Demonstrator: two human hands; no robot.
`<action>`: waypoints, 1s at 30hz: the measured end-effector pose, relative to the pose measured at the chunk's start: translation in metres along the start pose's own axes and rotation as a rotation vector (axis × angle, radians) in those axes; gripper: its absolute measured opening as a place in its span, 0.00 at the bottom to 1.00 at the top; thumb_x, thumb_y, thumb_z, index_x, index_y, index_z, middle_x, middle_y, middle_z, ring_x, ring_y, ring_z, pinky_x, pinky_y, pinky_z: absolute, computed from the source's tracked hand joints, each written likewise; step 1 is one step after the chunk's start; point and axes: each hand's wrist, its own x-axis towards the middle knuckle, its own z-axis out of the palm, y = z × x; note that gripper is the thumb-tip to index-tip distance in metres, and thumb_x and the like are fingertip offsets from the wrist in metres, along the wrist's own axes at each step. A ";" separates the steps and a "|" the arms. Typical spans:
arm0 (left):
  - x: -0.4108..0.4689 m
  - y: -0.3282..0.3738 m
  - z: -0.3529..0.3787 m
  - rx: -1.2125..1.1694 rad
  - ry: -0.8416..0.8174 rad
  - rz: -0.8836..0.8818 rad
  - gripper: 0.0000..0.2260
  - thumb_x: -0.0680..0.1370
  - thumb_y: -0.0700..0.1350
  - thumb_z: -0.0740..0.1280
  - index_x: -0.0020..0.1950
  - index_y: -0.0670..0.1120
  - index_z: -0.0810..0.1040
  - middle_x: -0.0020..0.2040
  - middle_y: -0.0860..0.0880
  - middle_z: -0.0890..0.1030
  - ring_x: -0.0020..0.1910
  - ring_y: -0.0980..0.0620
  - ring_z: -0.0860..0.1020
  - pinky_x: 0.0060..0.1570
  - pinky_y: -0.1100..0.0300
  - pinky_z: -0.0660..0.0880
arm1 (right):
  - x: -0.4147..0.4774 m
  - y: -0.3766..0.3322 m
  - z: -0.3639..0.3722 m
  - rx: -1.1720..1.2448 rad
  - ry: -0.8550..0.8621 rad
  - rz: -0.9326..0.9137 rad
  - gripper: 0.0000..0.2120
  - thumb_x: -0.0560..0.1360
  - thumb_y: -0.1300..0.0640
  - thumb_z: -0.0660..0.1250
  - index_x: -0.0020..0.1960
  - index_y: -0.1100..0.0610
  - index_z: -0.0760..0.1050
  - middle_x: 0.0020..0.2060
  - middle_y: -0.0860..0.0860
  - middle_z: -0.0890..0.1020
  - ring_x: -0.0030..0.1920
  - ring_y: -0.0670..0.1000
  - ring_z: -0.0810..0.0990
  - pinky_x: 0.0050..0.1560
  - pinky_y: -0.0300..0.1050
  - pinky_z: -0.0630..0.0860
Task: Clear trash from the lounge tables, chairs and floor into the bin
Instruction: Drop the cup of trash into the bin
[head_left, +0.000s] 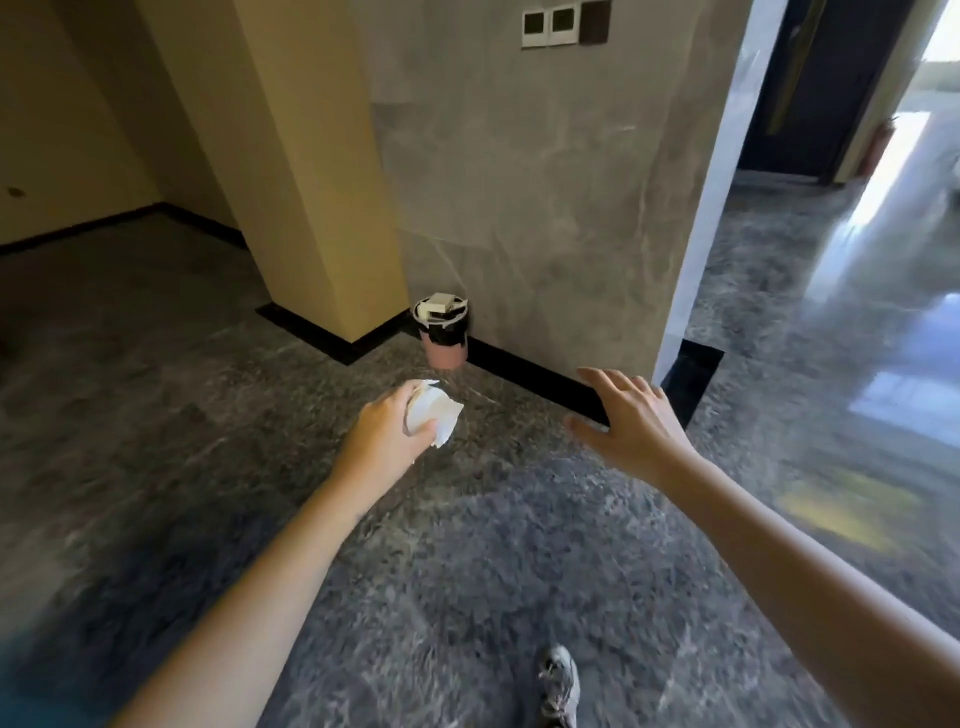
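The floor (197, 395) is dark grey speckled stone, polished enough that on the right it throws back bright light from a doorway. A yellow column (311, 156) meets a grey marble wall (545, 182), and a black skirting (530, 379) runs along the foot of both. High on the wall sit two white switches (549, 23) and a dark plate beside them. Past the wall's white edge, a dark door (810, 78) stands in the far room.

The bin (447, 340) is small and pink with a black liner. It stands on the floor against the marble wall, just beside the column corner. Pale boxes (439, 307) fill it to the rim.

The left grip (387, 434) is clenched around a crumpled white paper (435, 410), held out above the floor, short of the bin. The right grip (631, 415) is released, fingers spread, holding nothing, out to the right of the bin. One grey shoe (560, 686) shows at the bottom edge.
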 end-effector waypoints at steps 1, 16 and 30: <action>0.035 -0.010 0.011 -0.007 -0.007 -0.009 0.20 0.73 0.43 0.68 0.64 0.49 0.73 0.57 0.47 0.79 0.53 0.47 0.76 0.49 0.54 0.75 | 0.035 0.012 0.011 -0.011 0.001 -0.010 0.30 0.74 0.40 0.62 0.72 0.50 0.61 0.66 0.51 0.71 0.62 0.57 0.70 0.59 0.50 0.64; 0.471 -0.152 0.089 -0.022 -0.030 -0.125 0.18 0.74 0.43 0.68 0.64 0.49 0.73 0.50 0.46 0.80 0.44 0.49 0.77 0.38 0.64 0.67 | 0.507 0.086 0.158 0.031 -0.094 -0.142 0.27 0.73 0.40 0.62 0.69 0.48 0.63 0.63 0.49 0.73 0.61 0.56 0.70 0.57 0.50 0.66; 0.909 -0.331 0.082 0.057 -0.066 -0.092 0.21 0.76 0.46 0.67 0.68 0.45 0.69 0.60 0.46 0.76 0.53 0.48 0.75 0.43 0.63 0.67 | 0.923 0.104 0.310 0.209 -0.172 0.040 0.24 0.75 0.44 0.64 0.67 0.51 0.66 0.61 0.54 0.76 0.59 0.57 0.74 0.55 0.50 0.68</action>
